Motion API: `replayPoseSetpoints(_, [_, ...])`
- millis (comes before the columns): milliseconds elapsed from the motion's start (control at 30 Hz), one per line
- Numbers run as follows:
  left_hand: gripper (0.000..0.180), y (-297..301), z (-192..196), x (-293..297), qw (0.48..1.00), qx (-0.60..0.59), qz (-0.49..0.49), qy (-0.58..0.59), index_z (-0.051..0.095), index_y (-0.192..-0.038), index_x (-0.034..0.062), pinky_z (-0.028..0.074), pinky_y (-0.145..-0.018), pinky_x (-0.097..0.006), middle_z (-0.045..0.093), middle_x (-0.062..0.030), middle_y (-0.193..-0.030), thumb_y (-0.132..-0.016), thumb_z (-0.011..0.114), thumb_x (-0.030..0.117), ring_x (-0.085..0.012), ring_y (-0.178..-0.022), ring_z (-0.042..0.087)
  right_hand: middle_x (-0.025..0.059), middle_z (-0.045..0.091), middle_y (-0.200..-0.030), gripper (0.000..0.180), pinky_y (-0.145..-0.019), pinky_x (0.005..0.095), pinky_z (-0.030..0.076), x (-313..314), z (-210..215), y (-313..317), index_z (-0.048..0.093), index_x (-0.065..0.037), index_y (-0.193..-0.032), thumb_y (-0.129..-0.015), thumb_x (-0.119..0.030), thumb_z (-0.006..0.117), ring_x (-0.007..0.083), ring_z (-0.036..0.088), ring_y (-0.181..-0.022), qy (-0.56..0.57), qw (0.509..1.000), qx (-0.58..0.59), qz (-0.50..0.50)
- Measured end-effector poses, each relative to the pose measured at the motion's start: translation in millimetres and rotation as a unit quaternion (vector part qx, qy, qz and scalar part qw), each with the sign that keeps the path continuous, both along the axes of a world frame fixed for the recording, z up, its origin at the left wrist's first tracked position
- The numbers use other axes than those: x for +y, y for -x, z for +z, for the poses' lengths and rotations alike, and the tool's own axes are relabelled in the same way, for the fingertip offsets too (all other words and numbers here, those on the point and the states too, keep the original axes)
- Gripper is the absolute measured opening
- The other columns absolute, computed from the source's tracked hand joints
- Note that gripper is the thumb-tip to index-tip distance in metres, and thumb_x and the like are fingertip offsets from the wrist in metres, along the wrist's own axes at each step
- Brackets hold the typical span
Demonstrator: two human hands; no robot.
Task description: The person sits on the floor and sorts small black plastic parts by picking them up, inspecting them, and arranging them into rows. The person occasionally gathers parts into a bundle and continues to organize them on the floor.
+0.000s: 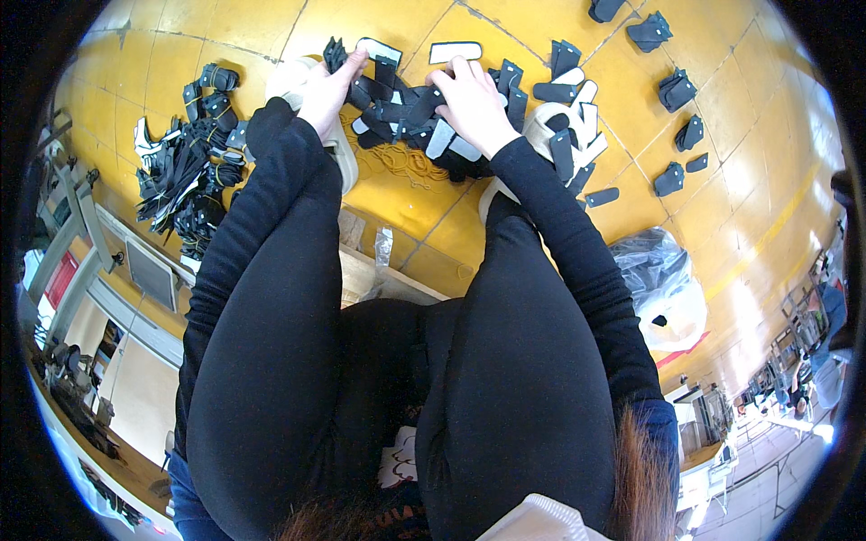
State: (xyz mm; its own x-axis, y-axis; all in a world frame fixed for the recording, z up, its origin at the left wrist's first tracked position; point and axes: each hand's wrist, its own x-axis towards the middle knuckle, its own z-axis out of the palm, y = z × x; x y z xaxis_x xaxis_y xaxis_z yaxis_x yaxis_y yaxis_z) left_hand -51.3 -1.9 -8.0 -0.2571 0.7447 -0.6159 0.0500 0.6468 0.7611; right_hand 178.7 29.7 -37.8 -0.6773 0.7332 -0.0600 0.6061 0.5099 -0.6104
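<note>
My left hand (327,97) is closed round a small stack of black fabric tabs (335,56), which stick up past the fingers. Beside its thumb lies a white-faced tab with a dark edge (379,50). My right hand (474,101) is over the right side of a loose heap of black and grey tabs (410,110), fingers apart and nothing visibly held. Its fingertips are close to another white-faced, dark-edged tab (455,53); whether they touch it I cannot tell. The heap lies on the floor between my feet, and my right palm hides part of it.
A large pile of banded black bundles (185,176) lies to the left. Yellow rubber bands (401,165) are scattered below the heap. Several small black stacks (677,90) stand on the yellow tiled floor (731,198) at right, above a clear plastic bag (651,261).
</note>
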Motion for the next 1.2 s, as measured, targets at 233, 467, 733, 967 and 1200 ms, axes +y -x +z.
replayPoseSetpoints(233, [0.030, 1.7, 28.6, 8.0, 0.988, 0.148, -0.042, -0.008, 0.063, -0.107, 0.0029, 0.041, -0.061, -0.020, 0.061, 0.0024, -0.071, -0.087, 0.063, 0.025, -0.0061, -0.062, 0.050, 0.0124, 0.057, -0.097, 0.031, -0.082, 0.0391, 0.045, 24.5, 6.4, -27.2, 0.062, -0.008, -0.104, -0.075, -0.016, 0.067, 0.0303, 0.056, -0.090, 0.067, 0.986, 0.099, -0.119])
replayPoseSetpoints(467, [0.047, 43.2, -46.8, -8.3, 0.932, 0.280, -0.230, 0.004, 0.058, -0.115, 0.0052, 0.049, -0.077, -0.031, 0.063, -0.0078, -0.088, -0.072, 0.073, 0.014, -0.0205, -0.085, 0.062, 0.0094, 0.063, -0.091, 0.025, -0.067, 0.0279, 0.048, 44.8, 15.4, -41.1, 0.065, -0.005, -0.104, -0.081, -0.016, 0.064, 0.0164, 0.059, -0.072, 0.125, 0.961, 0.135, -0.208])
replayPoseSetpoints(733, [0.043, 17.4, -29.0, -6.8, 0.845, 0.382, -0.371, -0.045, 0.055, -0.110, 0.0051, 0.048, -0.085, -0.040, 0.057, -0.0179, -0.102, -0.069, 0.071, 0.006, -0.0364, -0.100, 0.057, 0.0087, 0.062, -0.089, 0.023, -0.064, 0.0276, 0.045, 32.1, 21.3, -21.7, 0.065, -0.007, -0.102, -0.081, -0.017, 0.064, 0.0161, 0.055, -0.067, 0.169, 0.959, 0.146, -0.172])
replayPoseSetpoints(967, [0.028, 23.0, -27.5, -2.1, 0.833, 0.337, -0.435, -0.064, 0.054, -0.098, 0.0027, 0.048, -0.079, -0.041, 0.062, -0.0182, -0.092, -0.074, 0.068, 0.005, -0.0359, -0.092, 0.060, 0.0048, 0.064, -0.092, 0.023, -0.064, 0.0252, 0.045, 27.2, 23.9, -25.2, 0.065, -0.006, -0.103, -0.083, -0.016, 0.064, 0.0137, 0.056, -0.069, 0.196, 0.952, 0.172, -0.164])
replayPoseSetpoints(1200, [0.031, 22.8, -15.8, 12.5, 0.821, 0.319, -0.458, -0.119, 0.054, -0.103, 0.0024, 0.048, -0.079, -0.041, 0.063, -0.0194, -0.091, -0.075, 0.067, 0.006, -0.0361, -0.092, 0.061, 0.0078, 0.069, -0.091, 0.025, -0.069, 0.0259, 0.049, 41.7, 17.6, -59.3, 0.066, -0.006, -0.105, -0.083, -0.017, 0.063, 0.0124, 0.062, -0.075, 0.235, 0.925, 0.176, -0.240])
